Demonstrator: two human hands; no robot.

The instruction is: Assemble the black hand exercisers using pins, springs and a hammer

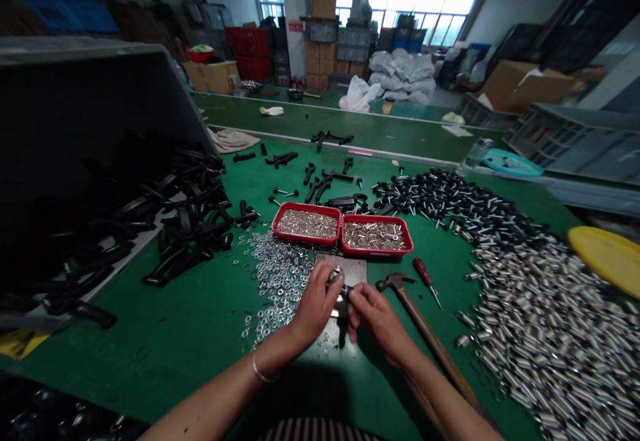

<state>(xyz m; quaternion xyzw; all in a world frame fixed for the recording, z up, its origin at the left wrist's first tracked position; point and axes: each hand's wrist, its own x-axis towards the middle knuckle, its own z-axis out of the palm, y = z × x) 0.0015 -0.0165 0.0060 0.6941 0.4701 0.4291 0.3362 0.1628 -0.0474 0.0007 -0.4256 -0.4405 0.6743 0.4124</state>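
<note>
Clamping L hand (316, 300) around small part (345, 290), metal at one end & dark at other; pinching dark end w/ R hand (373, 314), v. close to L hand. Not telling for sure if gripping 1 pc or 2, b/c too small & partly covered. Holding it above metal plate (354, 266) on green surface (200, 354), just in front of left red tray (300, 238) & right red tray (375, 252), both holding tiny metal bits. Seeing loose washers (283, 288) beside L hand, hammer (417, 314) & screwdriver (423, 273) to right of R hand, metal tubes (560, 328) heaped farther right, black knobs (450, 201) behind those, black handles (190, 228) spilling from grey bin (90, 50) at left.

Risks, judging only: poss. losing small part if pinching too lightly, prob. b/c of slick metal. Poss. dropping it among washers, then mixing up pcs & wasting time hunting. Prob. jamming or skewing it if pushing or twisting off-axis. Maybe catching hammer handle w/ R forearm (430, 384), b/c of resting so near, & shoving it toward tubes. Maybe tipping right red tray if reaching fwd carelessly, thus scattering bits. Poss. nipping fingertip if pressing hard w/ hands this close.
</note>
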